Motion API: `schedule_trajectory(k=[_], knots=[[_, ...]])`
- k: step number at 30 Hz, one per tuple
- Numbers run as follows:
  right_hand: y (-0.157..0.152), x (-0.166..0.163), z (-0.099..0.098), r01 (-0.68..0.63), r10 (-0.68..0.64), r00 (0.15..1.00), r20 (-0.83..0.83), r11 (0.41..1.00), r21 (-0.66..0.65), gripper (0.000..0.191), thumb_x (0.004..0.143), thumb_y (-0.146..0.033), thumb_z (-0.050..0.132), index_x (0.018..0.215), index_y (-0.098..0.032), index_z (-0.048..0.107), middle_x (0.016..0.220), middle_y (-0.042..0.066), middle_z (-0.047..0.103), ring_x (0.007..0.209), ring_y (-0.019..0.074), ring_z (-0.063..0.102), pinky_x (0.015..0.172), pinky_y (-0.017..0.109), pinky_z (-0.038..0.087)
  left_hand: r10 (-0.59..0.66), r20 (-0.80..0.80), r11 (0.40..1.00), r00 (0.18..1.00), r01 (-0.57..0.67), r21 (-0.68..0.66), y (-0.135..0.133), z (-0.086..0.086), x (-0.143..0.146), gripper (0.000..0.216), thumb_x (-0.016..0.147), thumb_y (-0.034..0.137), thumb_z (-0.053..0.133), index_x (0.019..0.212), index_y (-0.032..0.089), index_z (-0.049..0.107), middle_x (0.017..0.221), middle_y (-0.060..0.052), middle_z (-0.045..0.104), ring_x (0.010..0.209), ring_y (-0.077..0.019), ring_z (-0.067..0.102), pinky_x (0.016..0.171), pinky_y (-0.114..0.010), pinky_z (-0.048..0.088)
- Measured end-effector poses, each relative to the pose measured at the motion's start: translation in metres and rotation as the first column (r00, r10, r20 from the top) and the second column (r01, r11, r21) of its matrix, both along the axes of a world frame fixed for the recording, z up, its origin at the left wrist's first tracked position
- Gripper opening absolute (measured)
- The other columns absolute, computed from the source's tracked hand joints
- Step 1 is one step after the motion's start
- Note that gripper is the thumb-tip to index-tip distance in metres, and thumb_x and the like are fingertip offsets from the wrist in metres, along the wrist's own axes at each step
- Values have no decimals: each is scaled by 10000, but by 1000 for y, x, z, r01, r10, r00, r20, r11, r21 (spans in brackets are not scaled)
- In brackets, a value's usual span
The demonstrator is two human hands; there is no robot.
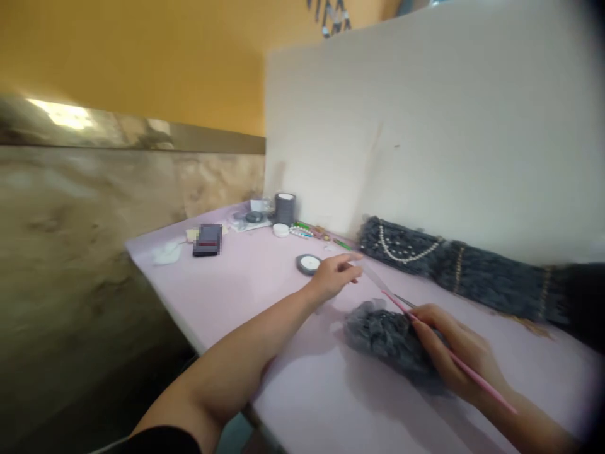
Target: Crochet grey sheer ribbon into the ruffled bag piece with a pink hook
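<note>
My left hand [334,276] reaches out over the pale pink table [246,284], fingers curled in a loose pinch, just right of a small round tin with a white face [308,263]; what it pinches, if anything, is too small to see. My right hand [454,353] rests on a dark grey ruffled fabric piece [382,337] and grips a thin pink stick [397,306] that points up and left toward the left hand.
A long dark grey fabric strip with pearl beads [406,246] lies along the white board [425,126] at the back. A dark cylinder pot [285,208], a white cap [280,230], coloured sticks [307,230], a dark flat box [208,239] and a white lump [166,253] sit at the far left.
</note>
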State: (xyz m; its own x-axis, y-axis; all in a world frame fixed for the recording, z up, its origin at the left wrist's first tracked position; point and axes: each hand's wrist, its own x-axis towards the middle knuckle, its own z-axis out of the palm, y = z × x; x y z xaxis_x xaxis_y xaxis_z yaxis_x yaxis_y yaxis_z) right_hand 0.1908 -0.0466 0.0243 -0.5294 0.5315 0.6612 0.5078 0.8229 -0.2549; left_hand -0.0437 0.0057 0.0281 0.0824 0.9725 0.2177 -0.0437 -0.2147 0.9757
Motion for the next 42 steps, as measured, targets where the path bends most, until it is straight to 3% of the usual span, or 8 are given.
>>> schedule_trajectory(k=[8, 14, 21, 30, 33, 36, 39, 42], knots=[[-3, -9, 12, 74, -74, 997, 13, 997, -6, 218, 981, -351, 442, 879, -240, 599, 796, 44, 649, 642, 194, 624, 615, 310, 480, -87, -4, 993, 996, 87, -74, 3, -10, -5, 310, 814, 181, 634, 1102, 101, 717, 693, -28, 665, 606, -106, 616, 630, -228, 452], [-4, -3, 15, 22, -27, 998, 51, 995, 100, 139, 969, -283, 477, 895, -234, 584, 800, 43, 658, 625, 179, 624, 578, 288, 478, -99, 3, 993, 995, 99, -63, 4, -4, -10, 278, 757, 187, 667, 1010, 107, 753, 674, -41, 685, 613, -125, 632, 647, -254, 487], [-26, 6, 8, 90, -83, 994, -76, 991, 96, 165, 993, -220, 423, 857, -213, 517, 748, 19, 575, 641, 148, 550, 592, 263, 457, -68, 71, 997, 995, 67, 25, 13, -4, -11, 252, 656, 294, 750, 852, 138, 776, 801, -56, 736, 767, -167, 635, 805, -305, 484], [-41, 27, -16, 145, -121, 965, -233, 985, 92, 158, 1002, -233, 398, 864, -216, 474, 825, 48, 577, 765, 172, 573, 676, 319, 495, -67, 248, 998, 966, 67, 12, 11, 6, -6, 205, 544, 198, 715, 736, 148, 764, 817, -56, 742, 863, -188, 658, 838, -285, 506], [-43, 29, -19, 140, -104, 958, -268, 983, 119, 139, 998, -219, 403, 879, -216, 474, 850, 58, 582, 776, 176, 574, 681, 332, 501, -51, 303, 999, 952, 53, 0, 10, 14, -13, 207, 558, 227, 668, 744, 167, 734, 780, -36, 710, 809, -155, 656, 721, -234, 522], [-46, 30, -17, 130, -89, 958, -273, 982, 139, 131, 995, -214, 407, 883, -216, 474, 849, 59, 583, 777, 178, 571, 675, 333, 500, -13, 290, 999, 957, 21, -25, 13, 21, -25, 203, 593, 275, 602, 756, 181, 679, 632, 9, 595, 570, -87, 533, 462, -165, 372], [-49, 31, -14, 108, -66, 965, -252, 982, 158, 125, 994, -230, 406, 887, -216, 470, 853, 66, 583, 778, 184, 567, 672, 338, 501, 22, 177, 999, 984, -15, -40, 16, 22, -33, 235, 608, 322, 563, 780, 183, 641, 540, 46, 471, 431, -72, 347, 381, -182, 195], [-51, 31, -13, 59, -22, 980, -196, 982, 181, 115, 989, -240, 410, 891, -215, 464, 848, 70, 577, 750, 182, 555, 650, 327, 492, 61, -48, 997, 997, -63, -43, 17, 18, -35, 261, 600, 340, 608, 801, 179, 654, 510, 57, 465, 407, -80, 320, 394, -201, 174]])
